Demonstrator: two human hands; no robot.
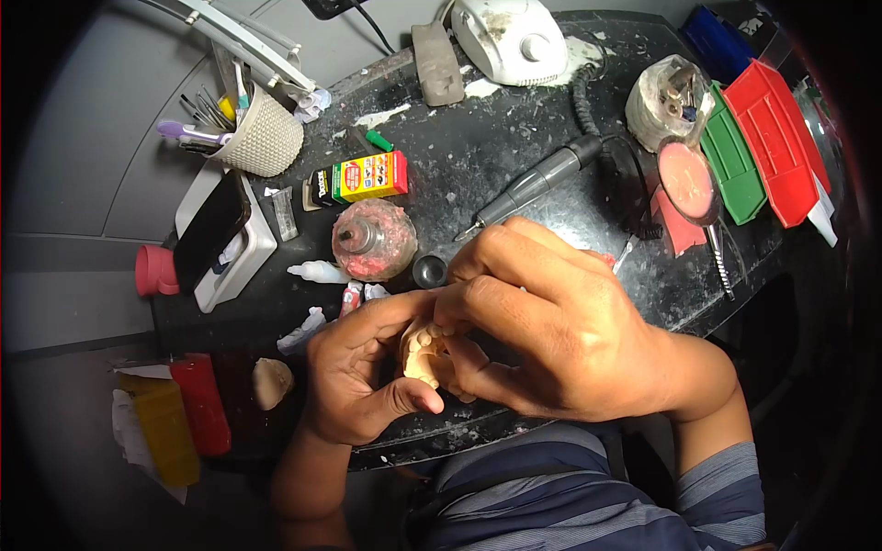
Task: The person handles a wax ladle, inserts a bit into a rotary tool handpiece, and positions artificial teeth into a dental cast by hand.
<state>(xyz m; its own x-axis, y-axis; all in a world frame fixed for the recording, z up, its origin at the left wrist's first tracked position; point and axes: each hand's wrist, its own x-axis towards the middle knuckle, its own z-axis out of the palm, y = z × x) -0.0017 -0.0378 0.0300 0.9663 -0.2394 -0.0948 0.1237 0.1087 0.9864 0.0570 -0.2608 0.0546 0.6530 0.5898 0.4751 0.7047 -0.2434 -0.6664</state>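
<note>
A yellowish plaster dental cast [421, 358] with a row of teeth is held low over the front of the bench. My left hand [354, 372] grips it from the left, thumb along the near side and fingers around the far side. My right hand [551, 321] is closed in a pinch against the cast's right side. Its fingertips touch the teeth and hide part of the cast; whatever they pinch is hidden. Just beyond my hands stand a small dark round cup [429, 271] and a glass jar smeared with pink [374, 241].
A handpiece [528, 188] lies across the bench, corded toward the white control box [511, 41]. At right are a mirror-like round tool [687, 182], a plaster-crusted pot [669, 101], and green [735, 156] and red bins [776, 142]. A boxed product [358, 179] and brush holder [262, 133] stand left.
</note>
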